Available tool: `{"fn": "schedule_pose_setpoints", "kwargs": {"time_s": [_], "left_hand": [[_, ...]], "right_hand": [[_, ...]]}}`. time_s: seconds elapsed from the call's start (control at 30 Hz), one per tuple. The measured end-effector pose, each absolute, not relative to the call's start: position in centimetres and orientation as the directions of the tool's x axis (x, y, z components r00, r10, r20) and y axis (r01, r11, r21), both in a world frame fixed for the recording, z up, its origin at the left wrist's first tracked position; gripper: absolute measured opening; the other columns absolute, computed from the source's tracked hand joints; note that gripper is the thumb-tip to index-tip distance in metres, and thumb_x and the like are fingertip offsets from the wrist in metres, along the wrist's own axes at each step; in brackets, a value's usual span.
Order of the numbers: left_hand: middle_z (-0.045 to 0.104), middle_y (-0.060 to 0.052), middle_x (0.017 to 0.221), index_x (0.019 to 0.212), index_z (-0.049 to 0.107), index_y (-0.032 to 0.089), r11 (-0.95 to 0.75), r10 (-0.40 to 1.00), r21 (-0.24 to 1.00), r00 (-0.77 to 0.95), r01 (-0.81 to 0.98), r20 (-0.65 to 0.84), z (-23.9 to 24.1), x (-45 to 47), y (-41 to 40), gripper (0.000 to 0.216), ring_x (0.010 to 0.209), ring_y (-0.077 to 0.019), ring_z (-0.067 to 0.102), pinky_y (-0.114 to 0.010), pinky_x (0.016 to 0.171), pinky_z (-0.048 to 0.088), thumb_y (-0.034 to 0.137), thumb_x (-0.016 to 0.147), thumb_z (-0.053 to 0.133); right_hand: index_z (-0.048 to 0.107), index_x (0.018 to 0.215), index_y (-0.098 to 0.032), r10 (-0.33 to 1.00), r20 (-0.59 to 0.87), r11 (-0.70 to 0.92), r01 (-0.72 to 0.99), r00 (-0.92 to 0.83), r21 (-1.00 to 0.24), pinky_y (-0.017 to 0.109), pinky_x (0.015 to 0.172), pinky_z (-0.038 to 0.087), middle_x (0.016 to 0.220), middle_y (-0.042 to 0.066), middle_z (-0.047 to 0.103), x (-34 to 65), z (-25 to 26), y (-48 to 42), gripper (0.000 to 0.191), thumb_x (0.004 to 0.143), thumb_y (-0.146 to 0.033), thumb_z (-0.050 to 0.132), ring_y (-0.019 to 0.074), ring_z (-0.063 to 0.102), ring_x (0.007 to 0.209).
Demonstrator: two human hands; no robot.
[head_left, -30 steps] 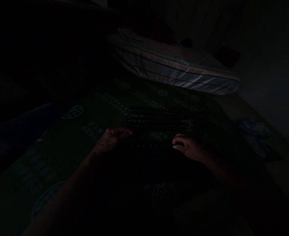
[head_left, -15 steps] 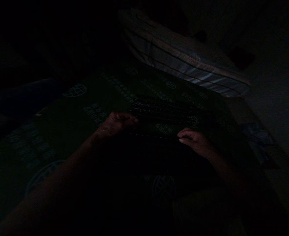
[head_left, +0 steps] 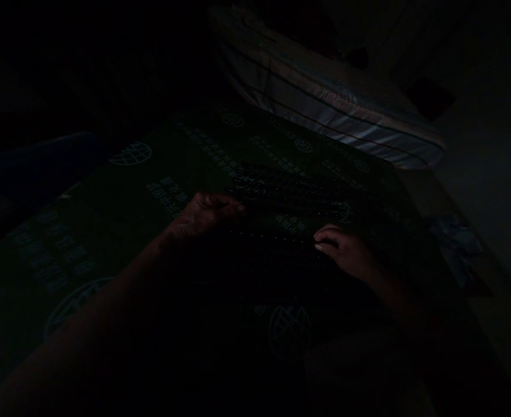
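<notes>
The scene is very dark. My left hand (head_left: 210,214) is closed, thumb and fingers pressed together near the left end of a dark strip with small bright dots (head_left: 273,236). Whatever is in its fingertips cannot be made out. My right hand (head_left: 340,246) pinches at the strip's right end, thumb and forefinger together. Below the hands lies a black mass (head_left: 277,272), its shape lost in the dark. Beyond them, several dark dotted strips (head_left: 281,194) lie side by side on a green printed surface (head_left: 186,156).
A striped, fabric-covered pad like a mattress (head_left: 346,127) borders the far side. A dark blue object (head_left: 64,156) is at the left. A pale bluish item (head_left: 455,240) lies at the right, beside a grey floor or wall (head_left: 494,174).
The view has shifted slightly. Both hands keep nearly the same place and pinched pose, and the dotted strip between them stays much as it was.
</notes>
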State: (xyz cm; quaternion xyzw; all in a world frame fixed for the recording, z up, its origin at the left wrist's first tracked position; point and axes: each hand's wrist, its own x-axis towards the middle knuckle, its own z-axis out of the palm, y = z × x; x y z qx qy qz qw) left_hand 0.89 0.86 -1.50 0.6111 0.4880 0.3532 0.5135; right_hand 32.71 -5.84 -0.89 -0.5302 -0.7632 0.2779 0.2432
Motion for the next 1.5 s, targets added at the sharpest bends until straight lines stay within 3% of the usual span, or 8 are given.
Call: {"fn": "schedule_pose_setpoints", "kwargs": {"time_s": [0.1,0.27,0.5,0.93,1.1,1.23,1.5], "left_hand": [[0.072,-0.003,0.071,0.076,0.071,0.019,0.0,0.961,0.971,0.27,0.238,-0.066,-1.3,1.0,0.8,0.02,0.061,-0.0139,0.065,-0.019,0.053,0.05,0.038,0.07,0.067],[0.072,-0.003,0.07,0.074,0.072,0.018,-0.013,0.965,0.964,0.255,0.266,-0.057,-0.8,1.2,0.8,0.019,0.062,-0.0144,0.066,-0.02,0.054,0.051,0.037,0.07,0.067],[0.071,-0.002,0.066,0.074,0.071,0.018,0.029,0.962,0.97,0.258,0.24,-0.093,-0.8,1.1,0.7,0.018,0.054,-0.0115,0.062,-0.016,0.047,0.046,0.035,0.069,0.067],[0.072,-0.002,0.071,0.074,0.071,0.019,-0.05,0.963,0.964,0.269,0.263,-0.024,-1.2,1.0,0.8,0.018,0.061,-0.0134,0.066,-0.019,0.055,0.051,0.036,0.072,0.066],[0.072,-0.003,0.071,0.075,0.071,0.02,-0.015,0.964,0.96,0.259,0.279,-0.06,-0.9,1.1,0.6,0.019,0.06,-0.0136,0.065,-0.018,0.051,0.05,0.037,0.072,0.066],[0.072,-0.003,0.069,0.074,0.072,0.019,-0.026,0.968,0.961,0.246,0.274,-0.044,-0.7,1.2,0.5,0.018,0.062,-0.0148,0.066,-0.019,0.053,0.051,0.037,0.072,0.067],[0.072,-0.003,0.07,0.075,0.071,0.019,-0.001,0.963,0.966,0.26,0.259,-0.068,-0.9,1.0,0.5,0.02,0.059,-0.0137,0.065,-0.019,0.052,0.05,0.038,0.071,0.067]], "right_hand": [[0.06,0.081,-0.02,0.93,0.088,0.33,0.706,-0.356,-0.627,0.026,0.064,0.046,0.086,0.004,0.061,32.6,-0.7,-5.9,0.006,0.08,-0.022,0.055,0.0165,0.058,0.08],[0.059,0.083,-0.02,0.905,0.111,0.401,0.737,-0.411,-0.544,0.028,0.071,0.047,0.085,0.004,0.06,32.6,-0.3,-5.8,0.005,0.081,-0.016,0.055,0.0153,0.059,0.079],[0.058,0.083,-0.02,0.898,0.11,0.412,0.727,-0.426,-0.55,0.027,0.07,0.047,0.086,0.003,0.06,32.7,-0.3,-5.9,0.006,0.081,-0.015,0.056,0.0154,0.059,0.08],[0.057,0.084,-0.018,0.883,0.097,0.45,0.767,-0.459,-0.457,0.031,0.071,0.046,0.086,0.005,0.058,32.5,-0.4,-5.9,0.006,0.084,-0.016,0.052,0.0164,0.057,0.078],[0.058,0.083,-0.02,0.874,0.084,0.468,0.78,-0.479,-0.415,0.029,0.071,0.046,0.085,0.003,0.059,32.3,-0.2,-5.7,0.006,0.083,-0.016,0.053,0.016,0.057,0.079],[0.061,0.079,-0.02,0.877,0.072,0.458,0.783,-0.474,-0.422,0.029,0.069,0.046,0.082,0.003,0.06,32.0,0.2,-5.6,0.009,0.083,-0.015,0.054,0.0156,0.059,0.077],[0.064,0.073,-0.021,0.898,0.217,0.439,0.766,-0.382,-0.469,0.029,0.069,0.052,0.083,0.003,0.065,31.9,-0.9,-6.5,0.013,0.083,-0.018,0.056,0.0159,0.063,0.077]]}}
